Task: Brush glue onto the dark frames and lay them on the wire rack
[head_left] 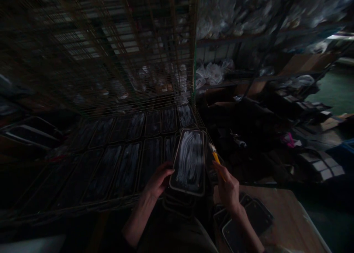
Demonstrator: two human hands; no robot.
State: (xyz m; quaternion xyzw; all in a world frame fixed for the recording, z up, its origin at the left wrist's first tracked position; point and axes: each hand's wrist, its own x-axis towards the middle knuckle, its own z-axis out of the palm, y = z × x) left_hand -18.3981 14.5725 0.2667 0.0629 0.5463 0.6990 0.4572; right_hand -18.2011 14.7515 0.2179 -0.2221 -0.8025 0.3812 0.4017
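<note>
Left hand (159,180) pinches the left edge of a white-streaked panel (189,161) by the wire rack's (194,69) right end — long axis running forward; right hand (228,185) clasps a yellow brush (215,157), bristles forward-left.

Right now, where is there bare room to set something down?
On the wood-coloured tabletop, right of the stacked dark panels, out to its right edge. The wire rack is crowded with two rows of white-smeared panels, nearly edge to edge.

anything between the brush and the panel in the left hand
Nothing visible: the brush in the right hand is just right of the panel, whose streaked face is uncovered; the left hand holds its left edge.
</note>
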